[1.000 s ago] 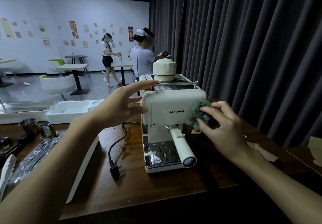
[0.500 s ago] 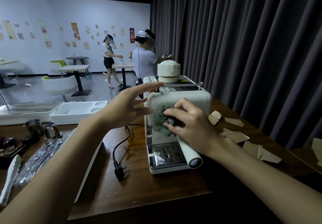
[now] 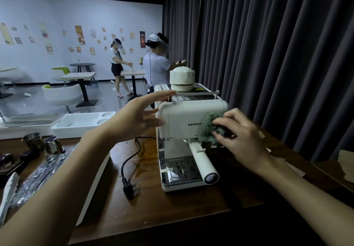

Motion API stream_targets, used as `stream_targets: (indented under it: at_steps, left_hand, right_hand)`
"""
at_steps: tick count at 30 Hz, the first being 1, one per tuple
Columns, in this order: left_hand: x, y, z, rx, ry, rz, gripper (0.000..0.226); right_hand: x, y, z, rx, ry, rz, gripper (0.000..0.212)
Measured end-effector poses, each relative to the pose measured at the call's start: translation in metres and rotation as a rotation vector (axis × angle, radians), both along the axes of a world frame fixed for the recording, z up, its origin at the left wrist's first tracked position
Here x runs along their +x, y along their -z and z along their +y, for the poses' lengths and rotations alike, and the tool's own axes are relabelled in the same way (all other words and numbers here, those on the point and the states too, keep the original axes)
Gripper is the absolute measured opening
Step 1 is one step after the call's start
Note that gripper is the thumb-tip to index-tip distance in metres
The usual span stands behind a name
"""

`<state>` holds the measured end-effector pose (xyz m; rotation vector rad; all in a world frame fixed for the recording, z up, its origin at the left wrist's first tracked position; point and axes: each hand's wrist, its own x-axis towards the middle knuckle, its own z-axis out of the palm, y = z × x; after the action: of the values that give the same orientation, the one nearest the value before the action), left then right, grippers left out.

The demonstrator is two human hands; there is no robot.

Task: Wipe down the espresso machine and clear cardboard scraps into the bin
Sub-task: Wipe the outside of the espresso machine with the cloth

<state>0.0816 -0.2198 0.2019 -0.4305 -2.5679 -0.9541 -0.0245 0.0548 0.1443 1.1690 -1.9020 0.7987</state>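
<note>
Espresso machine (image 3: 183, 115) stands mid-counter (image 3: 172, 207), nearer the far edge. Left hand (image 3: 134, 119) braces its left side, fingers (image 3: 159, 95) spread, holding nothing. Right hand (image 3: 243, 136) grips the green cloth (image 3: 209, 125), pressed to the machine's front-right corner.

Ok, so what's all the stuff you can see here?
Machine: 1, cream, middle of table.
Cloth: 1, grey-green, on machine's front.
Plug: 1, black, left of machine.
Cups: 2, metal, table's far left.
Tray: 1, white, behind table, left.
Scraps: count unclear, tan, right of machine.
Table: 1, brown, underneath.
Curtain: 1, dark grey, behind.
People: 2, far back.
Left hand: 1, open, at machine's left side.
Right hand: 1, holding cloth.
</note>
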Motion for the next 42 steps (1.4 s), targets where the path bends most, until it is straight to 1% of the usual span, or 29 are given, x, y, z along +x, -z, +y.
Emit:
stream_targets:
  at_steps: [2,4,8,15,20,26,33,38,42]
  left_hand:
    - [0.000,0.000,0.000,-0.009,-0.004,0.002,0.074]
    - [-0.001,0.000,-0.001,-0.009,-0.006,0.001,0.074]
    - [-0.001,0.000,-0.001,0.000,-0.013,-0.001,0.074]
    - [0.000,0.001,0.000,0.019,0.005,0.012,0.074]
    - [0.000,0.003,0.000,0.032,0.037,0.005,0.075]
    - [0.000,0.003,0.001,0.051,0.032,-0.002,0.074]
    - [0.000,0.003,0.000,0.034,0.014,-0.011,0.075]
    - [-0.002,0.004,-0.001,0.030,0.013,-0.007,0.076]
    - [-0.003,0.005,-0.002,0.035,0.024,-0.002,0.075]
  right_hand:
    - [-0.005,0.001,0.012,-0.049,0.066,-0.014,0.030]
    - [-0.005,0.000,0.016,-0.082,0.088,-0.015,0.029]
    - [0.003,-0.002,0.001,-0.113,0.047,0.039,0.029]
    - [0.022,-0.012,-0.053,-0.011,-0.123,0.043,0.031]
    - [0.032,-0.024,-0.075,0.039,-0.146,0.040,0.033]
    - [0.026,-0.023,-0.057,0.035,-0.068,0.082,0.032]
    - [-0.005,-0.020,-0.002,-0.041,0.127,0.030,0.036]
    - [-0.003,-0.020,-0.005,-0.053,0.106,0.006,0.036]
    - [0.012,-0.021,-0.028,0.003,0.038,-0.013,0.040]
